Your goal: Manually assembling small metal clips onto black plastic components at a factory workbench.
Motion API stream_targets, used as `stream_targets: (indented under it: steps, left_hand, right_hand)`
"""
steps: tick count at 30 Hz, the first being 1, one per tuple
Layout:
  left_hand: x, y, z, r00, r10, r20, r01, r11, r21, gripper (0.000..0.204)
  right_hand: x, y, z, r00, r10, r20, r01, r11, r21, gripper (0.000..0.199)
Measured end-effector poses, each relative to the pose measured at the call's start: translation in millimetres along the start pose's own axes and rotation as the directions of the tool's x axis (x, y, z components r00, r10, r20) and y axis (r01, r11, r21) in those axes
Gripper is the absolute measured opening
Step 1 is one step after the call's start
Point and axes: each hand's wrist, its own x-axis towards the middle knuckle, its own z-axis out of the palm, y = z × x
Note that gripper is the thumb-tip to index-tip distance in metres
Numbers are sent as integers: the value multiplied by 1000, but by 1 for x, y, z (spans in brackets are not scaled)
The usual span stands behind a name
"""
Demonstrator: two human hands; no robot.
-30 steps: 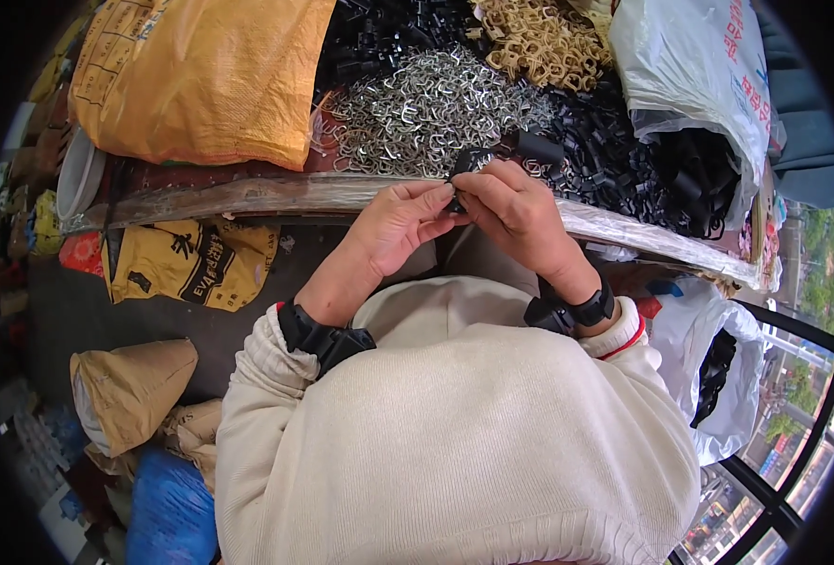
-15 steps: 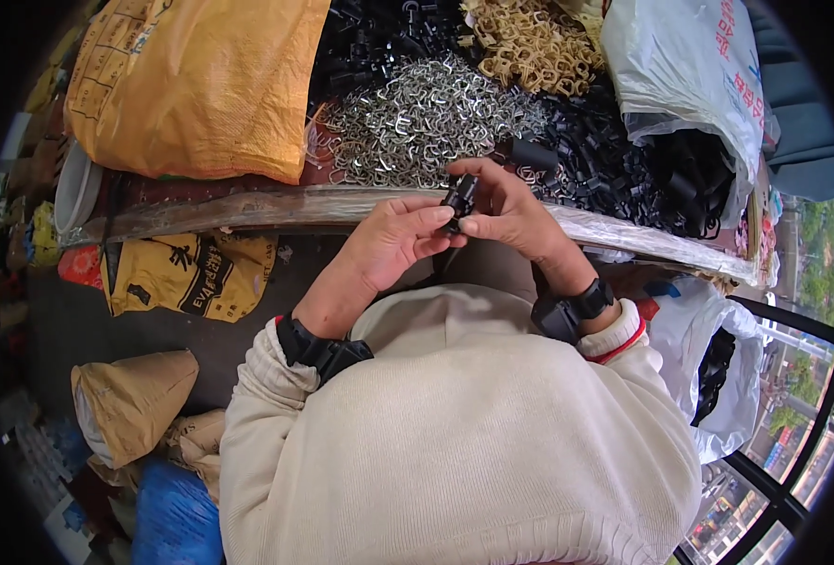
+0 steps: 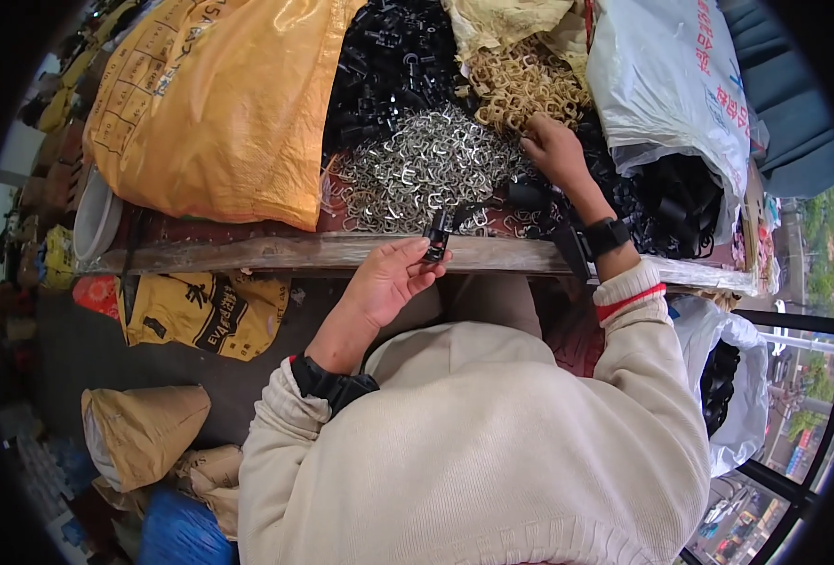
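My left hand (image 3: 391,282) holds a small black plastic fitting (image 3: 439,226) upright between thumb and fingers, just in front of the table's near edge. A heap of shiny silver metal clips (image 3: 426,160), bent like hooks, lies beyond it. My right hand (image 3: 558,155) reaches out to the near side of a pile of tan ring-shaped pieces (image 3: 516,80). Its fingers are curled together at the pile; whatever they pinch is hidden. Under the right forearm and beside it lie many black plastic parts (image 3: 629,202).
A large orange woven sack (image 3: 219,113) lies on the table's left, by a white tub (image 3: 97,221). On the right, a white sack (image 3: 666,80) spills black parts. The wrapped table edge (image 3: 276,255) runs across. Paper sacks (image 3: 149,433) stand on the floor at left.
My right hand has let go of the black fitting and moved away, up to the tan pieces. My left hand keeps the fitting, now slightly left and lower in view.
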Motion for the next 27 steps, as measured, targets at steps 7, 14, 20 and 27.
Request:
stream_targets:
  steps: [7, 14, 20, 27]
  left_hand:
    - [3, -3, 0, 1000, -7, -23, 6, 999, -50, 18]
    - [11, -7, 10, 999, 28, 41, -27, 999, -27, 18]
    - [9, -13, 12, 1000, 16, -4, -16, 999, -32, 15]
    - [9, -19, 11, 1000, 1, -18, -2, 997, -73, 14]
  right_hand:
    - [-26, -41, -23, 882, 348, 317, -469, 598, 650, 17]
    - [-50, -110, -46, 911, 146, 385, -410, 229, 883, 15]
    - [-58, -141, -44, 965, 6, 262, -248, 351, 903, 17]
    - [-72, -149, -27, 975, 117, 190, -220, 376, 900, 16]
